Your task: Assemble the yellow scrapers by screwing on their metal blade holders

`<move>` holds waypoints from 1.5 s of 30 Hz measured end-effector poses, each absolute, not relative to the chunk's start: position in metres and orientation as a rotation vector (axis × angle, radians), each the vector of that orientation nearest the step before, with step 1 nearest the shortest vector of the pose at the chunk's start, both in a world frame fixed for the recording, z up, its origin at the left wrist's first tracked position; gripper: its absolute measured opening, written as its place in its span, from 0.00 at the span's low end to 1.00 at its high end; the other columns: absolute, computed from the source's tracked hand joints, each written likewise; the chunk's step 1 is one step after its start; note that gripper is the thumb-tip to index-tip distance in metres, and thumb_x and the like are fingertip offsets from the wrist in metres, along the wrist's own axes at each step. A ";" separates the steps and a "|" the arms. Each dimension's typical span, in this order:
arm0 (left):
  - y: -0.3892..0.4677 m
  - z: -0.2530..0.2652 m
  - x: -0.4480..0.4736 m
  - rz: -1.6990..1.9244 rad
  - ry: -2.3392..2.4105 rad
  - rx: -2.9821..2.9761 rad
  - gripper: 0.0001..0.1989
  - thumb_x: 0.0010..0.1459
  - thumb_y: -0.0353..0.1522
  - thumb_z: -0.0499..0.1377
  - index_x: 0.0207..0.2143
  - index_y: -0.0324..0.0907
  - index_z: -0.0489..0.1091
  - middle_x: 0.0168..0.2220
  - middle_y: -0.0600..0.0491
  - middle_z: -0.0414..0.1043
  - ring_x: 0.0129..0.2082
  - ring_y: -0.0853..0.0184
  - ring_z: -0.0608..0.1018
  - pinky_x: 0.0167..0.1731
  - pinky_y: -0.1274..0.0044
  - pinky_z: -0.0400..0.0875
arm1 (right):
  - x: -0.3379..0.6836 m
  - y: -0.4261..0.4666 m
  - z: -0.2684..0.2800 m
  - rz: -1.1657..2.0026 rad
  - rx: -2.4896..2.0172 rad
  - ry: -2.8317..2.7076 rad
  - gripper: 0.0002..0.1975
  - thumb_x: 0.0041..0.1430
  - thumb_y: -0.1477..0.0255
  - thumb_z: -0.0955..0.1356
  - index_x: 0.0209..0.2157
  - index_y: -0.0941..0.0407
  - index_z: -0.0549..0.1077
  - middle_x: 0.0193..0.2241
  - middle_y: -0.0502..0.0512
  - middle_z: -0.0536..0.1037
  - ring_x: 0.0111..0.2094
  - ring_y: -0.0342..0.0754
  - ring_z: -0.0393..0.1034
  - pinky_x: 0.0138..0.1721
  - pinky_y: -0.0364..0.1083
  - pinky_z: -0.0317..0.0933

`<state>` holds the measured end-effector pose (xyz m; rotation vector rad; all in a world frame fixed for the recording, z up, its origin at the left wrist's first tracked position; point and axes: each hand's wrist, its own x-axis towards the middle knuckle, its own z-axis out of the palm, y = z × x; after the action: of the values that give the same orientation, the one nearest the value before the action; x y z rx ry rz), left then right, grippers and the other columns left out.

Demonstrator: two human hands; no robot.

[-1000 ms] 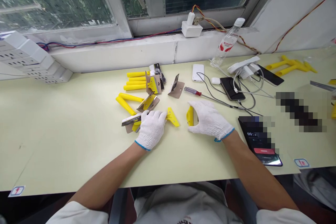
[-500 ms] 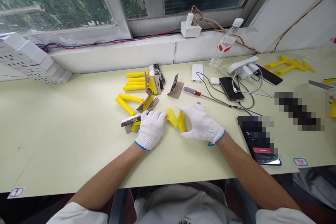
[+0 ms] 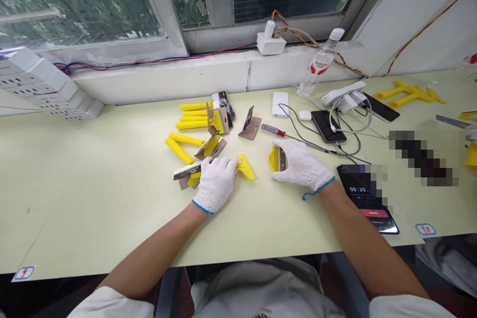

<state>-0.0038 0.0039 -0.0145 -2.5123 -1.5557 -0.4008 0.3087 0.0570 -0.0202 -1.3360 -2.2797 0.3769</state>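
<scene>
My left hand point(image 3: 217, 183), in a white knit glove, is closed on a yellow scraper point(image 3: 245, 167); its flared head sticks out to the right and the palm hides most of its handle. My right hand point(image 3: 298, 163), gloved too, grips a yellow-edged metal blade piece point(image 3: 278, 159) between thumb and fingers, apart from the scraper head. Left of my left hand lie another yellow scraper point(image 3: 179, 151) and a folded black-and-brown card point(image 3: 186, 171). Farther back are several yellow scrapers point(image 3: 192, 124), some with cards on their heads.
A folded card point(image 3: 250, 126) stands behind my hands, beside a screwdriver point(image 3: 273, 129). To the right lie a power bank point(image 3: 280, 104), cabled phone point(image 3: 328, 126), power strip point(image 3: 345, 93) and timer phone point(image 3: 367, 198). A bottle point(image 3: 319, 66) stands by the wall; white boxes point(image 3: 48, 84) are stacked left.
My right hand has moved right and slightly back with the blade piece, which has come away from the scraper head. My left hand has stayed nearly still on the scraper.
</scene>
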 end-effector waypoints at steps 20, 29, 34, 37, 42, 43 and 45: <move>0.000 0.000 -0.003 -0.926 -1.268 -2.328 0.12 0.71 0.28 0.60 0.54 0.46 0.70 0.45 0.48 0.82 0.42 0.58 0.82 0.49 0.62 0.71 | 0.203 -0.008 0.011 2.061 -0.842 -0.430 0.23 0.67 0.62 0.69 0.60 0.57 0.74 0.63 0.64 0.76 0.60 0.56 0.77 0.70 0.60 0.64; -0.001 0.007 -0.002 -0.914 -1.042 -2.459 0.14 0.66 0.21 0.62 0.48 0.48 0.74 0.40 0.53 0.81 0.40 0.62 0.81 0.43 0.66 0.69 | 0.189 -0.021 -0.004 2.138 -0.616 -0.040 0.20 0.76 0.62 0.60 0.56 0.60 0.74 0.52 0.61 0.81 0.54 0.53 0.78 0.63 0.54 0.71; 0.000 0.008 -0.005 -0.925 -0.986 -2.477 0.12 0.66 0.22 0.64 0.42 0.50 0.75 0.39 0.57 0.81 0.41 0.64 0.81 0.45 0.66 0.67 | 0.184 -0.018 -0.007 2.093 -0.581 -0.085 0.13 0.75 0.64 0.62 0.48 0.55 0.74 0.51 0.55 0.80 0.52 0.50 0.77 0.59 0.54 0.73; -0.002 0.009 -0.005 -0.879 -0.983 -2.477 0.12 0.66 0.23 0.64 0.40 0.52 0.75 0.41 0.58 0.82 0.41 0.65 0.81 0.47 0.65 0.68 | 0.181 -0.017 -0.008 2.070 -0.648 -0.159 0.13 0.74 0.62 0.62 0.48 0.54 0.72 0.55 0.57 0.79 0.54 0.51 0.76 0.56 0.54 0.74; -0.005 0.010 -0.005 -0.816 -1.045 -2.482 0.11 0.66 0.24 0.65 0.38 0.53 0.75 0.41 0.58 0.82 0.43 0.64 0.81 0.48 0.63 0.68 | 0.184 -0.018 -0.012 2.063 -0.747 -0.324 0.16 0.73 0.56 0.61 0.52 0.51 0.70 0.62 0.56 0.75 0.57 0.51 0.75 0.54 0.54 0.75; -0.005 0.010 -0.005 -0.819 -1.051 -2.477 0.11 0.66 0.24 0.65 0.37 0.53 0.74 0.41 0.58 0.82 0.42 0.64 0.81 0.47 0.63 0.67 | 0.184 -0.018 -0.013 2.058 -0.759 -0.338 0.16 0.73 0.55 0.61 0.51 0.51 0.70 0.61 0.56 0.76 0.56 0.51 0.76 0.54 0.54 0.75; -0.005 0.009 -0.006 -0.834 -1.053 -2.472 0.11 0.66 0.24 0.65 0.37 0.52 0.74 0.41 0.58 0.82 0.42 0.64 0.80 0.46 0.63 0.66 | 0.186 -0.019 -0.013 2.056 -0.774 -0.358 0.17 0.73 0.54 0.62 0.51 0.50 0.70 0.59 0.56 0.77 0.55 0.51 0.76 0.54 0.55 0.75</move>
<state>-0.0059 -0.0047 0.0087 -2.4717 -1.0527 -0.8341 0.1856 -0.0185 -0.0129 -0.7740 -0.3576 2.0559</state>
